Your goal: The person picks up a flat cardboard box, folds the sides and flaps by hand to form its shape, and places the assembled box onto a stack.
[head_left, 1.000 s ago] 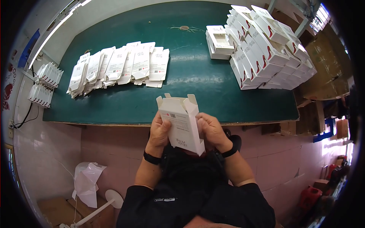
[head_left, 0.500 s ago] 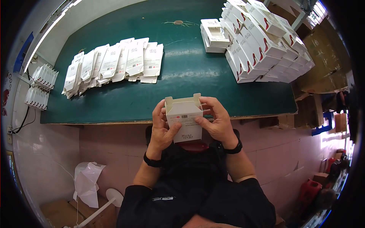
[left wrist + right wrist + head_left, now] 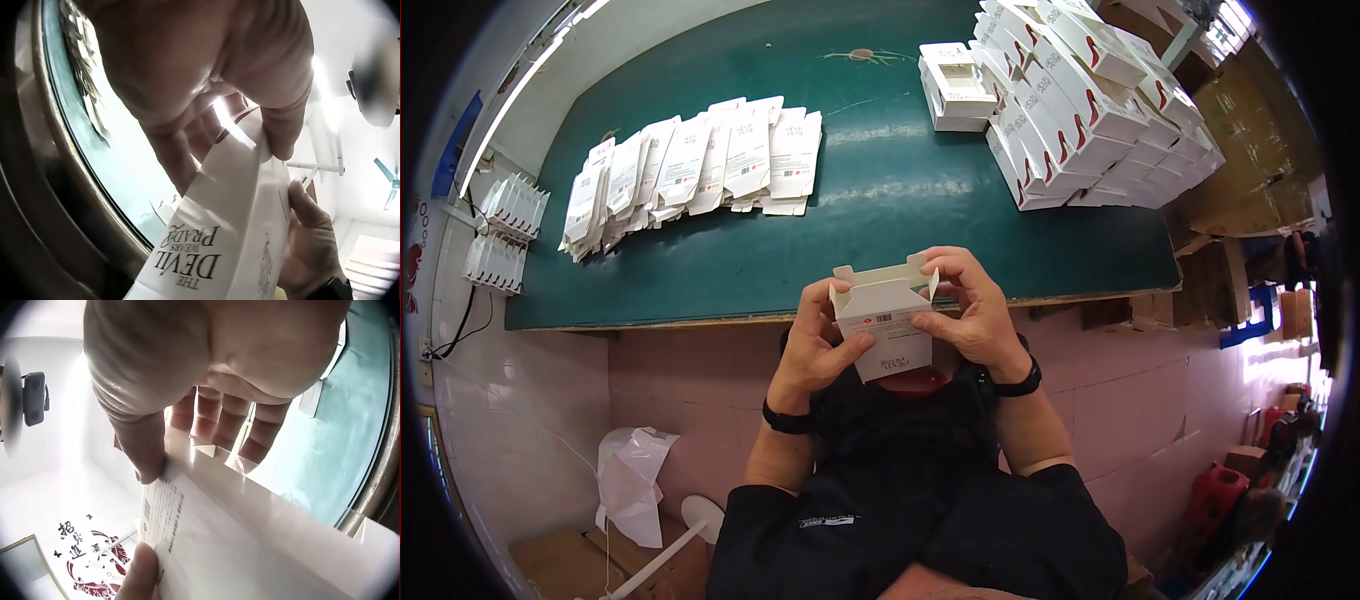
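Note:
A white cardboard box (image 3: 897, 347) with small print and a barcode is held near the table's front edge, its flaps at the far end standing open. My left hand (image 3: 812, 343) grips one side, thumb on the printed panel and fingers at a side flap. On the opposite side my right hand (image 3: 973, 318) grips it likewise, with its thumb near the barcode. The left wrist view shows dark lettering on the box's narrow side (image 3: 194, 244). In the right wrist view, the fingers (image 3: 231, 419) of the right hand reach behind the open edge.
Flat unfolded boxes (image 3: 685, 165) lie in overlapping piles on the left of the green table (image 3: 880, 220). Assembled boxes with red shoe prints (image 3: 1080, 110) are stacked at the right, one open box (image 3: 960, 85) beside them. More boxes (image 3: 505, 225) stand along the left wall.
The box has turned from slanted to nearly square toward the head camera. My right hand has shifted from its side edge to grip near the open end, and the side flaps are bent differently.

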### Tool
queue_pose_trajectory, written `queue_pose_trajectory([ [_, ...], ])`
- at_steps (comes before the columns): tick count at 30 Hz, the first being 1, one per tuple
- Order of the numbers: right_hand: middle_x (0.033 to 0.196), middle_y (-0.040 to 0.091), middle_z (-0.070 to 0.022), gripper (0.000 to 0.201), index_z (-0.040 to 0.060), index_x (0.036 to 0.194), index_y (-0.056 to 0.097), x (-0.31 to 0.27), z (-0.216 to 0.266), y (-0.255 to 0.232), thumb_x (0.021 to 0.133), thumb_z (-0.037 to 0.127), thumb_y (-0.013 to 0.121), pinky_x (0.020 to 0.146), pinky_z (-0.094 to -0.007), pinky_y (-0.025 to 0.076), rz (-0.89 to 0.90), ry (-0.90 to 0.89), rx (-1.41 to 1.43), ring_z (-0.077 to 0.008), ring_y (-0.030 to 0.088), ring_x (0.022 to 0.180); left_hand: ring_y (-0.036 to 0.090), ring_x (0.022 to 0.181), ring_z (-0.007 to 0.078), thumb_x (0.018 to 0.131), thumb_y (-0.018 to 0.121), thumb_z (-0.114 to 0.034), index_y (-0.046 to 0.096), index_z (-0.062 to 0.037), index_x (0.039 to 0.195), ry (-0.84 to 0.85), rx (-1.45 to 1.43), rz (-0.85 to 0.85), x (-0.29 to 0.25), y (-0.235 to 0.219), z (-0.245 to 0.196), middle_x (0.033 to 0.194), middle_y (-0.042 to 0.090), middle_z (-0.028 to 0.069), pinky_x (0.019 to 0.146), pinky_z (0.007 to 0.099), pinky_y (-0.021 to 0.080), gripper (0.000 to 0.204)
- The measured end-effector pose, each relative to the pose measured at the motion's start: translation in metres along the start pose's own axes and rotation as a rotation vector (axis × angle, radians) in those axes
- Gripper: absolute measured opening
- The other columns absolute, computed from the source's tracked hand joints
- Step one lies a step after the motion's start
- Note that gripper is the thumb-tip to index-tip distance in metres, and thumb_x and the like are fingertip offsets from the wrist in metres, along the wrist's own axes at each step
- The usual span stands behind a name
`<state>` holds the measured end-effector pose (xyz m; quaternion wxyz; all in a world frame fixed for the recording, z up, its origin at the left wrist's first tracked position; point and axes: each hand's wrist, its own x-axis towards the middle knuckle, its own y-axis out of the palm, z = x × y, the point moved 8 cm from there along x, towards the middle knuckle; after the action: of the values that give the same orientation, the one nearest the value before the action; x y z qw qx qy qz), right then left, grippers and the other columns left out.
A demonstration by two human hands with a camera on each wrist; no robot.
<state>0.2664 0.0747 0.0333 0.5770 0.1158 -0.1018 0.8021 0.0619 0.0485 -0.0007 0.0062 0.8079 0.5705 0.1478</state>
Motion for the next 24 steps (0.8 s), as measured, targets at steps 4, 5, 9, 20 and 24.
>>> queue_pose_trajectory([
  [4, 0.138, 0.051, -0.0085, 0.056, 0.0090, 0.132, 0.057, -0.001, 0.004, 0.001, 0.084, 0.002, 0.086, 0.101, -0.0375, 0.055, -0.005, -0.074, 0.068, -0.0185, 0.057, 0.125, 0.059, 0.123, 0.0201, 0.089, 0.081, -0.001, 0.043, -0.0124, 0.141, 0.022, -0.135, -0.021, 0.001, -0.002, 0.003, 0.133, 0.054, 0.0092, 0.098, 0.0380, 0.057, 0.066],
  [5, 0.138, 0.051, -0.0085, 0.056, 0.0090, 0.132, 0.057, -0.001, 0.003, 0.001, 0.084, 0.002, 0.086, 0.101, -0.0375, 0.055, -0.008, -0.072, 0.065, -0.0185, 0.057, 0.125, 0.058, 0.123, 0.0197, 0.088, 0.083, -0.002, 0.045, -0.0125, 0.139, 0.036, -0.177, -0.022, 0.001, -0.003, 0.002, 0.133, 0.053, 0.0089, 0.099, 0.0375, 0.056, 0.065],
  [9, 0.137, 0.052, -0.0094, 0.056, 0.0089, 0.132, 0.056, -0.001, 0.002, 0.002, 0.085, 0.000, 0.084, 0.101, -0.0373, 0.057, -0.025, -0.101, 0.139, -0.0185, 0.057, 0.125, 0.058, 0.123, 0.0195, 0.085, 0.086, -0.003, 0.047, -0.0130, 0.138, 0.120, -0.151, -0.051, 0.003, -0.008, -0.002, 0.134, 0.052, 0.0089, 0.102, 0.0361, 0.054, 0.066],
  [20, 0.131, 0.057, -0.0095, 0.053, 0.0082, 0.131, 0.057, -0.003, -0.001, 0.004, 0.085, -0.003, 0.082, 0.099, -0.0383, 0.060, -0.005, -0.067, 0.227, -0.0187, 0.061, 0.121, 0.057, 0.125, 0.0255, 0.081, 0.090, -0.007, 0.048, -0.0124, 0.132, 0.230, -0.195, -0.111, 0.005, -0.004, -0.010, 0.130, 0.055, 0.0090, 0.105, 0.0407, 0.051, 0.066],
  [24, 0.131, 0.057, -0.0097, 0.052, 0.0072, 0.130, 0.057, -0.003, -0.002, 0.005, 0.085, -0.004, 0.082, 0.098, -0.0383, 0.061, 0.006, -0.062, 0.240, -0.0190, 0.061, 0.121, 0.056, 0.127, 0.0281, 0.082, 0.089, -0.003, 0.047, -0.0132, 0.132, 0.299, -0.121, -0.054, 0.007, -0.004, -0.014, 0.125, 0.056, 0.0090, 0.104, 0.0424, 0.052, 0.066],
])
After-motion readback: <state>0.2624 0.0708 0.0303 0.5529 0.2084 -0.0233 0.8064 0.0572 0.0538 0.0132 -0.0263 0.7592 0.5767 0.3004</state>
